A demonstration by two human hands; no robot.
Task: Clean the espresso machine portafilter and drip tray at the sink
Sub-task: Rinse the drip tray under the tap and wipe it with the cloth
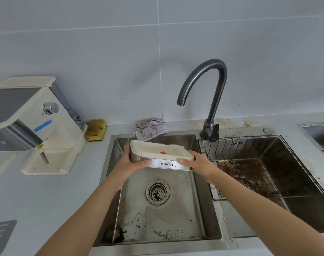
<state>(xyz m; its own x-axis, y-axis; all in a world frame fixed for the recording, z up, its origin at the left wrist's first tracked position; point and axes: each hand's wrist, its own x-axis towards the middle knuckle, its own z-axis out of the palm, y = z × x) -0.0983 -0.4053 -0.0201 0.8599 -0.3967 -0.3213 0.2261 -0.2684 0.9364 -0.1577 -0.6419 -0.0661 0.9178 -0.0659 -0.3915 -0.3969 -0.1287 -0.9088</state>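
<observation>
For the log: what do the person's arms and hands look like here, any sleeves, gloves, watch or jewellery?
Both arms are bare: no sleeve shows on the left forearm or the right forearm up to the frame's edge. The left hand and right hand wear no gloves. No watch, bracelet or ring shows on the visible parts; some fingers are hidden.

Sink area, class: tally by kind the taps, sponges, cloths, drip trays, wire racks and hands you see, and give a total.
Tap: 1
Sponge: 1
Cloth: 1
Drip tray: 1
Wire rack: 1
Hands: 2, left hand, right hand
Total: 7
</observation>
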